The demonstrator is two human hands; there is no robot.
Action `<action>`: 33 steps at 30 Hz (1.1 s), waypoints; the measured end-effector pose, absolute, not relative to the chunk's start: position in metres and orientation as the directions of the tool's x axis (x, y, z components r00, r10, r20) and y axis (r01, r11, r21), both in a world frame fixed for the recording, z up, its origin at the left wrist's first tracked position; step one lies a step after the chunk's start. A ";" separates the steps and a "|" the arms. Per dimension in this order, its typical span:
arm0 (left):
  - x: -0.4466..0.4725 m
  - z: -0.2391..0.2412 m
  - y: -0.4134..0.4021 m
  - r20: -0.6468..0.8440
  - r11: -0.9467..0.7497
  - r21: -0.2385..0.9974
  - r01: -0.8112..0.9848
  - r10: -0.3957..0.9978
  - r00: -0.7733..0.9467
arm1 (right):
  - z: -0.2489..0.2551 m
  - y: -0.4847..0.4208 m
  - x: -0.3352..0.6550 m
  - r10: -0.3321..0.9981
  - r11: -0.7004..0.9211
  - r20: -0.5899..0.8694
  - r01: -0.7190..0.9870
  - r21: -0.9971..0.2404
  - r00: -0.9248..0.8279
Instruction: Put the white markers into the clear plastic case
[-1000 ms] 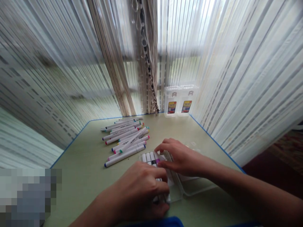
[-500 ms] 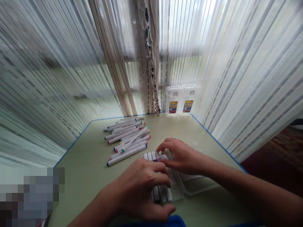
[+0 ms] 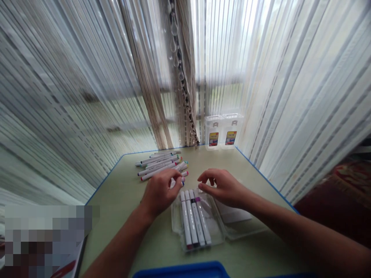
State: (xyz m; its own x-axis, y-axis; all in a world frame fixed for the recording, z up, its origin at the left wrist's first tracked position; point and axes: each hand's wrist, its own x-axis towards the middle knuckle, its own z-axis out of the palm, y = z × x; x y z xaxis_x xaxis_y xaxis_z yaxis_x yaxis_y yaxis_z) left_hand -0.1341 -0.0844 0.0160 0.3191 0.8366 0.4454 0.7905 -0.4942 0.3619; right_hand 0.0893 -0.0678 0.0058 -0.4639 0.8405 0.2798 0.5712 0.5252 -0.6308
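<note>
Four markers [image 3: 193, 222] lay side by side in the clear case [image 3: 176, 220], caps pointing away from me, packed against its left side. The rest of the case was bare, and its lid [image 3: 240, 227] was flopped open to the right. The case sat near the front of the green table [image 3: 124, 200], right in front of me.

My left hand [image 3: 159, 191] was out past the case, on the near end of the loose pile [image 3: 160, 164] of markers. Its fingers were curled down over a couple of them. Honestly I couldn't tell if it had actually pinched one, because the knuckles hid the fingertips.

My right hand [image 3: 223, 187] hovered just over the far end of the case, close to the marker caps. The fingers were loosely bent, the thumb sat a narrow gap below them, and there was nothing in it.

The pile fanned out toward the back left corner of the table, well apart from the case. Two clear boxes [image 3: 223, 131] with yellow labels stood upright and touching at the far edge, against the striped curtains [image 3: 72, 96]. A blue rim [image 3: 179, 269] poked in at the very bottom.
</note>
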 end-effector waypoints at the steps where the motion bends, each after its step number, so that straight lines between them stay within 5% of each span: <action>1: -0.137 0.016 -0.082 0.457 -0.474 0.365 0.801 0.841 0.289 | 0.006 -0.067 0.089 0.840 0.527 0.288 0.568 -0.632 -0.459; 21: -0.209 0.014 -0.038 0.474 0.145 0.383 0.912 0.817 -0.329 | -0.002 -0.061 0.089 0.842 0.510 0.280 0.507 -0.695 -0.462; 33: -0.240 -0.006 -0.016 0.271 0.251 0.324 0.912 0.899 -0.344 | -0.006 -0.060 0.089 0.825 0.517 0.266 0.478 -0.710 -0.498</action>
State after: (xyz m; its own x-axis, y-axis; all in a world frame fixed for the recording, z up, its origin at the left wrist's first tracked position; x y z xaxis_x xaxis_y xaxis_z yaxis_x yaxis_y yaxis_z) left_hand -0.2395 -0.0157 -0.0063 -0.3440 0.8989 0.2713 0.9121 0.2514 0.3237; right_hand 0.0888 -0.0603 -0.0056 -0.4978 0.8255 0.2660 0.4781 0.5171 -0.7099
